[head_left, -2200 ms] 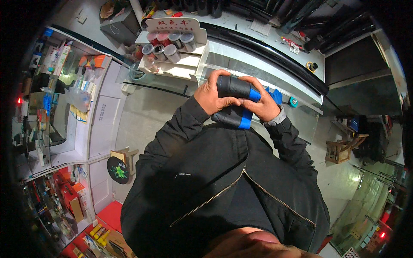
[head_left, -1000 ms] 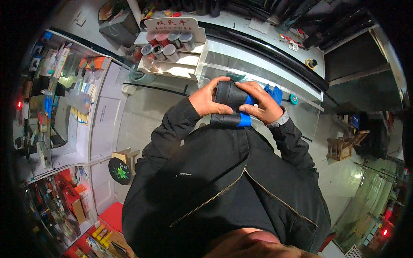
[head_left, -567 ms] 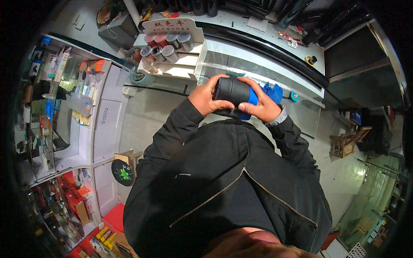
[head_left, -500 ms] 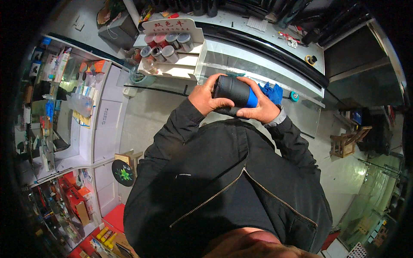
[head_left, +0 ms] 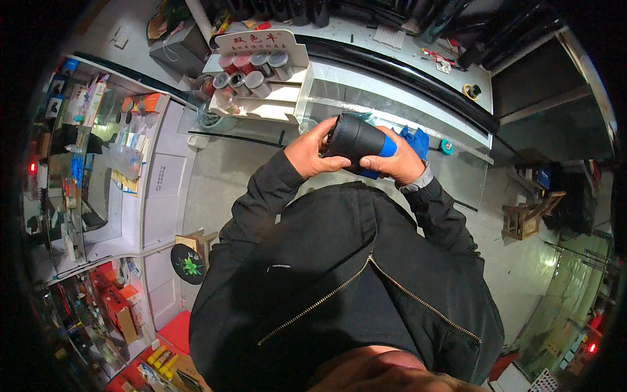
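Both of my hands hold a black, leather-like cylinder (head_left: 358,139) with a bright blue band near its right end. It lies tilted on its side above the edge of the glass counter, its right end lower. My left hand (head_left: 312,153) grips the dark rim at the left end, thumb along the near side. My right hand (head_left: 403,162) wraps the blue end, with the thumb on top and the fingers mostly hidden behind it. Just beyond my right hand lies a crumpled blue cloth or bag (head_left: 415,138), next to a small teal roll (head_left: 447,146).
A white display stand (head_left: 287,108) with several lidded jars (head_left: 257,83) stands at the back left. A long black tube (head_left: 405,77) runs along the counter. Glass-fronted shelves (head_left: 124,222) fill the left side. A wooden stool (head_left: 530,217) is at the right.
The cylinder has tipped, its right end turning down and nearer, and more of its left rim shows. My left hand has shifted slightly along that rim; both hands keep hold.
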`<state>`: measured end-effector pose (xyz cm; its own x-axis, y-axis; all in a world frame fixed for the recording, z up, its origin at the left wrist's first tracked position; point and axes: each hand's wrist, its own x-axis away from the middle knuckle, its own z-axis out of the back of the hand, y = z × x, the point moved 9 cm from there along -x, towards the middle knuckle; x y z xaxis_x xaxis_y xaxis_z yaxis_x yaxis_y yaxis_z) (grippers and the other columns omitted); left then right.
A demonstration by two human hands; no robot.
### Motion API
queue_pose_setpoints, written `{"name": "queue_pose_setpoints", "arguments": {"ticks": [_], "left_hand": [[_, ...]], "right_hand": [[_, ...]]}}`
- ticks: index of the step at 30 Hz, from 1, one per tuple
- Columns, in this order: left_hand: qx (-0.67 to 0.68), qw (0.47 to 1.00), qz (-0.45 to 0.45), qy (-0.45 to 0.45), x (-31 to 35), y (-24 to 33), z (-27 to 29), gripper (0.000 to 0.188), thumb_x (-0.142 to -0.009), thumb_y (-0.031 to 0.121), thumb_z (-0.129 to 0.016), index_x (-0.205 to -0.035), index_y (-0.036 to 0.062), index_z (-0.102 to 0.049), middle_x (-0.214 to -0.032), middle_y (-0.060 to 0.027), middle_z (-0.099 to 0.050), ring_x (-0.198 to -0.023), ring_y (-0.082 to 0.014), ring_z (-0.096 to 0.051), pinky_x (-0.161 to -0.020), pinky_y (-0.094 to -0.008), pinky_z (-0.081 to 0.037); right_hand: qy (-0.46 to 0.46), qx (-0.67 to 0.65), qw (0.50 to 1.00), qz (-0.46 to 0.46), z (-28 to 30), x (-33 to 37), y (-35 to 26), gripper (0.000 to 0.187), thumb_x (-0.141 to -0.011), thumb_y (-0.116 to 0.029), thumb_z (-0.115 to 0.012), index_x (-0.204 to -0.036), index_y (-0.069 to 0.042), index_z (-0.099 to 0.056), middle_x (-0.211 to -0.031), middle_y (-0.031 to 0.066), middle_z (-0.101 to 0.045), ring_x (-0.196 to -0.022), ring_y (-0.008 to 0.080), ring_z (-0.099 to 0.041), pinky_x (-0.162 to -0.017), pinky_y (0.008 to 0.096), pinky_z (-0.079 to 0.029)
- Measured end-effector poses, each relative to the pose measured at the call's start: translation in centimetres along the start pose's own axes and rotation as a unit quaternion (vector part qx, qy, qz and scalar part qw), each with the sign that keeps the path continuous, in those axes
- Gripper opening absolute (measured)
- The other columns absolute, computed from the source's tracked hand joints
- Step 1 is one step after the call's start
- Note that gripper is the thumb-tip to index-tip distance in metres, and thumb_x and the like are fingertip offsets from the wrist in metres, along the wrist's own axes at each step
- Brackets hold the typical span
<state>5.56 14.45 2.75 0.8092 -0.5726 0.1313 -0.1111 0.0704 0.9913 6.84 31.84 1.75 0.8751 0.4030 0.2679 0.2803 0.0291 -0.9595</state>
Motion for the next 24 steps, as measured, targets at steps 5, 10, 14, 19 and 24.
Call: {"name": "queue_pose_setpoints", "arguments": {"ticks": [5,10,14,19,24], "left_hand": [[0.133,0.990,-0.021,-0.034,-0.5,0.2,0.1,0.086,-0.083,0.019,-0.090,-0.151,-0.0004,-0.042,-0.128,-0.0105,-0.065,-0.111,-0.0178,-0.066,-0.095,-0.0329,-0.054],[0.183,0.980,0.081,-0.015,-0.4,-2.0,1.2,0.061,-0.089,0.037,-0.085,-0.131,0.0025,-0.058,-0.106,-0.0021,-0.066,-0.085,-0.0091,-0.062,-0.074,-0.0256,-0.052],[0.339,0.934,0.112,-0.007,-0.2,-3.7,0.9,0.053,-0.088,0.046,-0.083,-0.117,0.0059,-0.063,-0.095,0.0003,-0.063,-0.076,-0.0088,-0.057,-0.067,-0.0242,-0.049],[0.442,0.889,0.118,-0.012,-0.3,-5.0,0.6,0.041,-0.095,0.037,-0.078,-0.117,0.0066,-0.063,-0.098,-0.0014,-0.066,-0.073,-0.0089,-0.055,-0.061,-0.0245,-0.046],[0.451,0.882,0.133,-0.032,-0.3,-4.9,0.3,0.036,-0.096,0.034,-0.077,-0.114,0.0062,-0.064,-0.099,-0.0011,-0.066,-0.071,-0.0082,-0.055,-0.059,-0.0223,-0.045]], "right_hand": [[-0.077,-0.116,0.988,-0.069,-0.5,-0.2,1.5,0.089,-0.072,-0.037,-0.096,-0.143,-0.005,-0.053,-0.120,0.0106,-0.064,-0.104,0.0213,-0.066,-0.080,0.0319,-0.057],[-0.012,0.142,0.953,0.268,0.1,1.3,-5.0,0.106,-0.069,-0.033,-0.097,-0.158,-0.012,-0.042,-0.155,0.0187,-0.043,-0.144,0.0338,-0.044,-0.106,0.0418,-0.049],[0.070,0.276,0.877,0.388,0.3,3.6,-8.5,0.067,-0.080,-0.005,-0.085,-0.141,-0.012,-0.059,-0.149,0.0189,-0.049,-0.133,0.0353,-0.055,-0.101,0.0421,-0.053],[0.137,0.376,0.790,0.464,-0.2,4.9,-11.1,0.036,-0.078,0.011,-0.074,-0.111,-0.004,-0.070,-0.135,0.0213,-0.061,-0.118,0.0378,-0.065,-0.096,0.0439,-0.056],[0.108,0.477,0.693,0.530,-1.8,6.0,-12.8,0.034,-0.075,0.002,-0.077,-0.108,-0.006,-0.073,-0.127,0.0188,-0.067,-0.114,0.0384,-0.068,-0.094,0.0462,-0.056]]}}
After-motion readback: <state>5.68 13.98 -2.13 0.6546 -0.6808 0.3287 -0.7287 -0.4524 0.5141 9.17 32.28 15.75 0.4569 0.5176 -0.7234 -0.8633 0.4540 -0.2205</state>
